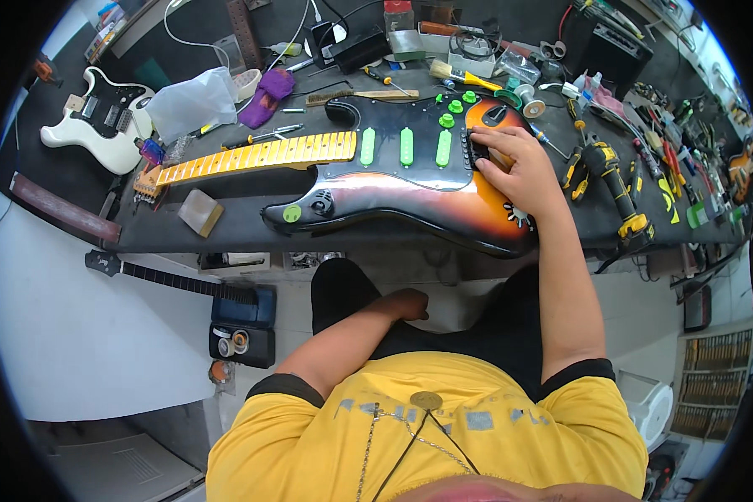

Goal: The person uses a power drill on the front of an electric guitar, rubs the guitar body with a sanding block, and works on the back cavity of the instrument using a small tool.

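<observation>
A sunburst electric guitar (410, 188) lies flat on the dark workbench, its maple neck (259, 156) pointing left. It has a black pickguard (385, 125), green pickup covers (406, 147) and green knobs (455, 106); no strings are visible. My right hand (514, 163) rests over the bridge (468, 149), fingertips touching its far side and thumb apart at the near side, with no tool visible in it. Away from the guitar, my left hand (410, 304) lies in my lap near my thigh, its fingers curled into a loose fist; I see nothing in it.
A white guitar body (104, 121) lies at the far left, near a sanding block (200, 212). Behind the guitar are a purple cloth (267, 96), a brush (468, 77) and screwdrivers. Pliers and a yellow-black power tool (615, 188) crowd the right. A dark neck (184, 280) sits below the bench.
</observation>
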A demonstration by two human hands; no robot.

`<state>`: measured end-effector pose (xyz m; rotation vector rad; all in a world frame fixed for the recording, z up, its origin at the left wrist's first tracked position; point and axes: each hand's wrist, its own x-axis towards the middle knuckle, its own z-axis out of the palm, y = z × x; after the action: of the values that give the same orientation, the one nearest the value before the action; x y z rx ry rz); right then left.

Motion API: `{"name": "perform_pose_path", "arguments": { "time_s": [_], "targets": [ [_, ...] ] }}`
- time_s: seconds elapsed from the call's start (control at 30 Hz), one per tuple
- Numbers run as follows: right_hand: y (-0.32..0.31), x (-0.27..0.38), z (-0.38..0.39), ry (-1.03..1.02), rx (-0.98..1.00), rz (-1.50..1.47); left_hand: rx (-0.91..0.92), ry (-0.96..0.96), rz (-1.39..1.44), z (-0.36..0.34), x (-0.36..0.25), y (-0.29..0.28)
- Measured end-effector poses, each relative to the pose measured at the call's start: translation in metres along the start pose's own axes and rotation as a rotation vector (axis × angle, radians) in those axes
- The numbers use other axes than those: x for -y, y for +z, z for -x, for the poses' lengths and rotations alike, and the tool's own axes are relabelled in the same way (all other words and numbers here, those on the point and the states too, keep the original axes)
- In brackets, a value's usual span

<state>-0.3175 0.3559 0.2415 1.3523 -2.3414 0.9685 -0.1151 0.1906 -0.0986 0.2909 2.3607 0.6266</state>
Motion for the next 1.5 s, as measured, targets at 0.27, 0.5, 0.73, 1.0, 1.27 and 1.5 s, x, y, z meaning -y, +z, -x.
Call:
{"name": "perform_pose_path", "arguments": {
  "time_s": [0.27, 0.5, 0.73, 1.0, 1.27, 1.5],
  "targets": [
    [0.007, -0.011, 0.001, 0.0, -0.025, -0.067, 0.1, 0.074, -0.034, 0.077, -0.076, -0.069],
    [-0.003, -0.009, 0.007, 0.055, -0.074, -0.028, -0.651, 0.344, 0.42, 0.289, -0.134, -0.313],
    [0.005, -0.007, -0.002, 0.06, -0.083, -0.121, -0.76, -0.4, -0.389, 0.245, 0.082, -0.425],
    [0.002, -0.012, -0.002, 0.135, -0.051, -0.206, -0.675, -0.428, -0.261, 0.223, 0.11, -0.429],
    [0.003, -0.009, -0.003, 0.125, -0.074, -0.239, -1.305, -0.242, -0.192, 0.248, 0.111, -0.434],
    [-0.009, -0.012, 0.014, -0.087, -0.37, -0.129, -1.401, 0.026, 0.248, 0.268, -0.074, -0.366]
  ]
}}
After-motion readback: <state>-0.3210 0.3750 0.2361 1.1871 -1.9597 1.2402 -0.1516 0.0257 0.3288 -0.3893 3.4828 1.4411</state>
